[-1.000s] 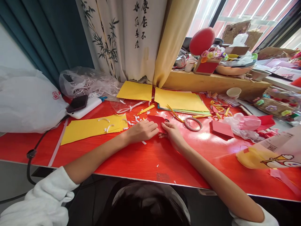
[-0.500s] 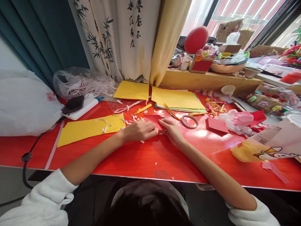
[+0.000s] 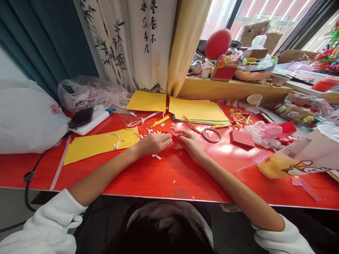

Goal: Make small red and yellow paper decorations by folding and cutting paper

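Note:
A small piece of red paper is between my two hands, just above the red tabletop. My left hand is closed, its fingertips pinching the left side of the paper. On the other side, my right hand has its fingers bent over the paper's right edge, with the thumb lower down. Part of the paper is hidden by my fingers. Small white paper scraps lie around my left hand. To the right of my right hand is a roll of tape.
Yellow sheets lie at left, with more yellow paper behind. A yellow pen-like stick is near the scraps. Stacked red squares, crumpled pink tissue and a drink cup occupy the right. A phone is left.
The red paper has turned from a broad flat face to a narrower, tilted one. My right fingers have spread a little, and a white strip now shows below my left hand.

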Demonstrator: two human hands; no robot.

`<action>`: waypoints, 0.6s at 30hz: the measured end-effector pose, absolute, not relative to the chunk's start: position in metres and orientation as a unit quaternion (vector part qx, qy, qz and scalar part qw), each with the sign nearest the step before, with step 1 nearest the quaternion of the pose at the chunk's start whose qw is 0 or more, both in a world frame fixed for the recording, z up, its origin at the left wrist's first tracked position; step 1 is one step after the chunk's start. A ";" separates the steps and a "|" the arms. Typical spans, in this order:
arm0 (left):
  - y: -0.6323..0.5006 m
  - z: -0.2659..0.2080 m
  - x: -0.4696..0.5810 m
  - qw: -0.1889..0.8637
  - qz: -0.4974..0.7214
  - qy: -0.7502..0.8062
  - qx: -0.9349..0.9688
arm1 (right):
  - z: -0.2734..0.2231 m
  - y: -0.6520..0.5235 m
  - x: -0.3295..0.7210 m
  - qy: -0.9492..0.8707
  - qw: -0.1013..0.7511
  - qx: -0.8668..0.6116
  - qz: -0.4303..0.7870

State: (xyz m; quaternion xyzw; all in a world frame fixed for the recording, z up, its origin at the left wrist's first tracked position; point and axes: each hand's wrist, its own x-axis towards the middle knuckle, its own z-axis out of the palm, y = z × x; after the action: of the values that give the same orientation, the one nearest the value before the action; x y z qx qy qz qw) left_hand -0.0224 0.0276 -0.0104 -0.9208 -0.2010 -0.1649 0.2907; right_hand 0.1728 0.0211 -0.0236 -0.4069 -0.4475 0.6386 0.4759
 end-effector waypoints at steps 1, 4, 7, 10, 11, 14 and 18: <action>0.028 -0.011 -0.023 0.287 -0.170 -0.199 -0.921 | -0.024 0.021 0.173 -0.454 0.471 -0.410 0.636; 0.031 -0.013 -0.024 0.290 -0.181 -0.196 -0.919 | -0.025 0.020 0.172 -0.470 0.464 -0.407 0.631; 0.032 -0.016 -0.023 0.280 -0.179 -0.201 -0.922 | -0.027 0.021 0.171 -0.464 0.478 -0.394 0.633; 0.032 -0.018 -0.021 0.216 -0.187 -0.245 -0.926 | -0.029 0.022 0.172 -0.453 0.500 -0.386 0.629; 0.032 -0.018 -0.020 0.174 -0.200 -0.266 -0.927 | -0.030 0.022 0.172 -0.450 0.506 -0.385 0.627; 0.035 -0.017 -0.018 0.009 -0.261 -0.302 -0.917 | -0.031 0.024 0.173 -0.442 0.515 -0.381 0.628; 0.040 -0.012 -0.018 -0.139 -0.315 -0.329 -0.879 | -0.033 0.026 0.172 -0.434 0.528 -0.372 0.628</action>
State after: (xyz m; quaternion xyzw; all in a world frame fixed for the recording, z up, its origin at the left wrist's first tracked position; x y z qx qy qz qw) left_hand -0.0183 0.0397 -0.0122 -0.8792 -0.3289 -0.3154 -0.1395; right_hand 0.1720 0.0259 -0.0329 -0.3721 -0.4345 0.6278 0.5279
